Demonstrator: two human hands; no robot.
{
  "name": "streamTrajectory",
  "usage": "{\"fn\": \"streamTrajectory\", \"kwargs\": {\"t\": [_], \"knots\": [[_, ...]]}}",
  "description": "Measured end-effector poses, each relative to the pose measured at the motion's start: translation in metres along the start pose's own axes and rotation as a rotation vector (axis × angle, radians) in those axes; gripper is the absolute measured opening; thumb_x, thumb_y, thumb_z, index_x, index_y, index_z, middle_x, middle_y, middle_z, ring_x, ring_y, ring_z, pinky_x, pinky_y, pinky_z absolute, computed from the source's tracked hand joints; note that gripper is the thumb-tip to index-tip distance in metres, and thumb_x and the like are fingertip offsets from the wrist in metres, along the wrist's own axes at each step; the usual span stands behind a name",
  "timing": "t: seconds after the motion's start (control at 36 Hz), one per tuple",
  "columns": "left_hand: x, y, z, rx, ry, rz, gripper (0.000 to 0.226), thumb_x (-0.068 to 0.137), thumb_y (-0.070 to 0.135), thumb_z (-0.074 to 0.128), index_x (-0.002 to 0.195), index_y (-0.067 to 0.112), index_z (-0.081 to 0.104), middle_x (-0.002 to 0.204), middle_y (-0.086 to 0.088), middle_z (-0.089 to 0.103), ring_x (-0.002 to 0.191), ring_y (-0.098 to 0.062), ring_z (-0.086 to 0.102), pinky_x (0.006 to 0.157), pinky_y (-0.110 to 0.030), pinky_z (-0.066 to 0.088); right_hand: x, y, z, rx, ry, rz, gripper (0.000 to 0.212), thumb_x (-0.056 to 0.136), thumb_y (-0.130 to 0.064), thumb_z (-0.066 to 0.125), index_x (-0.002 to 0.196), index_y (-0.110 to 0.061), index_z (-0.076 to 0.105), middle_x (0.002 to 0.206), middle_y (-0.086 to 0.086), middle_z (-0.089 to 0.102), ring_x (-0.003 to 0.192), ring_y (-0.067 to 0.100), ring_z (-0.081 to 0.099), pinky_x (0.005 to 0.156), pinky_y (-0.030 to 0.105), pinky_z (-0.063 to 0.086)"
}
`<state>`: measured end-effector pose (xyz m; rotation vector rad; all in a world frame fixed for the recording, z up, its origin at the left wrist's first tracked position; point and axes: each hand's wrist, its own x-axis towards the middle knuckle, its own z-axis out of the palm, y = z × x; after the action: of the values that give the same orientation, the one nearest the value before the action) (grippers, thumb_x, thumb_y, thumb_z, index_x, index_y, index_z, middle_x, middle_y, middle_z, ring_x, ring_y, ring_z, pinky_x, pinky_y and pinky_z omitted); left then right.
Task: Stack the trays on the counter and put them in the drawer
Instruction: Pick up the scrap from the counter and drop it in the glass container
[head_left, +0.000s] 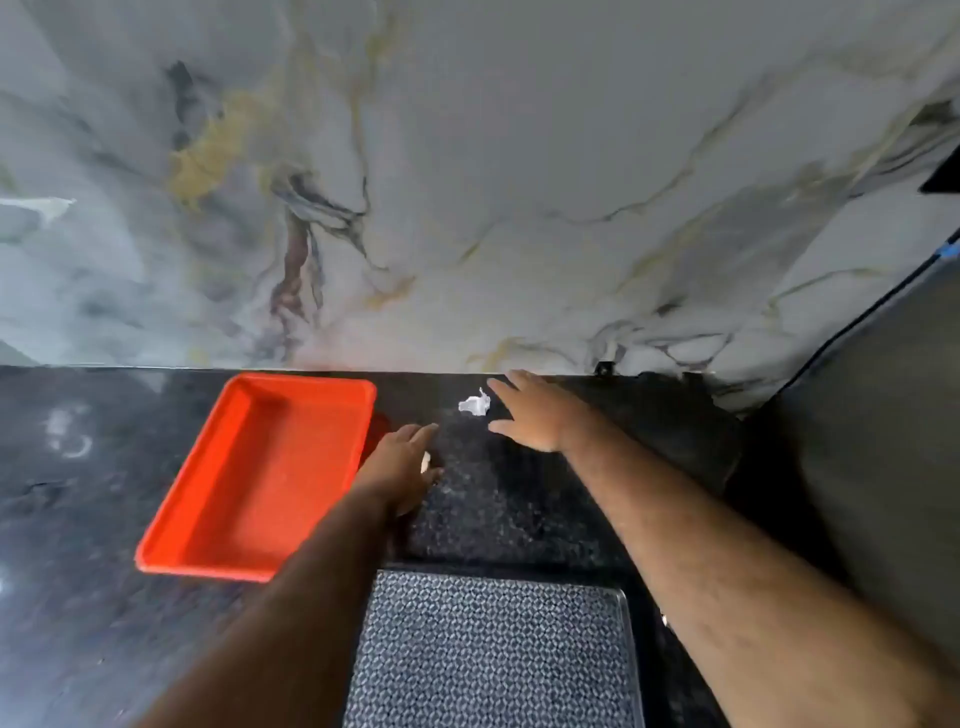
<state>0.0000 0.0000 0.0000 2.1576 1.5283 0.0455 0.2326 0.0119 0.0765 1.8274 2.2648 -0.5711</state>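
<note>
A red rectangular tray (260, 473) lies on the black counter (78, 499), left of centre, with nothing in it. My left hand (402, 462) hovers just beside the tray's right rim, fingers apart, holding nothing. My right hand (535, 415) reaches toward the back of the counter, fingers spread, next to a small crumpled white scrap (475, 404). Below the counter's front edge an open drawer (493, 654) shows a grey patterned liner and no trays.
A marble-patterned wall (467, 182) rises behind the counter. A dark grey panel (883, 441) stands at the right. White smudges (70, 431) mark the counter at the far left.
</note>
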Motion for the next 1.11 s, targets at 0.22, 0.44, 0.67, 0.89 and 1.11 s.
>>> {"fn": "streamTrajectory", "kwargs": {"t": [0.22,0.44,0.67,0.89,1.11], "knots": [[0.012,-0.024,0.050,-0.035,0.165,0.031,0.026,0.087,0.023,0.067,0.112,0.016,0.073,0.122,-0.010,0.063,0.102,-0.035,0.056,0.095,-0.037,0.045,0.074,-0.026,0.049,-0.001,-0.102,0.023,0.066,0.099,-0.019,0.054,0.158,-0.023,0.023,0.168,0.006,0.013,0.156,0.030,0.008,0.121,0.051,0.030],[0.011,-0.020,0.046,-0.033,0.185,0.040,0.013,0.080,0.016,0.066,0.087,0.015,0.076,0.086,-0.005,0.062,0.082,-0.028,0.055,0.071,-0.038,0.047,0.074,-0.033,0.070,-0.030,0.048,0.052,0.029,0.093,0.001,0.050,0.113,-0.005,0.070,0.111,0.014,0.067,0.105,0.034,0.064,0.095,0.039,0.055],[0.003,0.019,0.046,-0.062,0.068,0.132,0.022,0.076,0.000,0.066,0.097,0.006,0.064,0.097,-0.015,0.059,0.086,-0.033,0.060,0.076,-0.035,0.047,0.004,0.001,0.081,0.134,0.086,0.171,0.032,0.084,0.007,0.055,0.100,-0.011,0.077,0.101,0.010,0.069,0.091,0.034,0.068,0.083,0.034,0.059],[-0.015,0.124,0.062,0.092,-0.112,0.270,0.013,0.086,0.016,0.054,0.089,0.012,0.066,0.095,-0.011,0.068,0.090,-0.032,0.062,0.076,-0.041,0.053,-0.129,0.064,0.103,0.327,0.267,0.303,0.024,0.080,-0.004,0.055,0.085,-0.013,0.077,0.098,0.007,0.073,0.090,0.031,0.069,0.081,0.038,0.056],[-0.037,0.231,0.125,0.091,-0.224,0.485,0.041,0.084,0.050,0.054,0.114,0.023,0.059,0.114,-0.007,0.063,0.105,-0.031,0.060,0.080,-0.040,0.052,-0.265,0.123,0.156,0.369,0.323,0.448,0.027,0.086,-0.001,0.056,0.103,-0.011,0.073,0.112,0.007,0.071,0.103,0.028,0.069,0.094,0.041,0.055]]}}
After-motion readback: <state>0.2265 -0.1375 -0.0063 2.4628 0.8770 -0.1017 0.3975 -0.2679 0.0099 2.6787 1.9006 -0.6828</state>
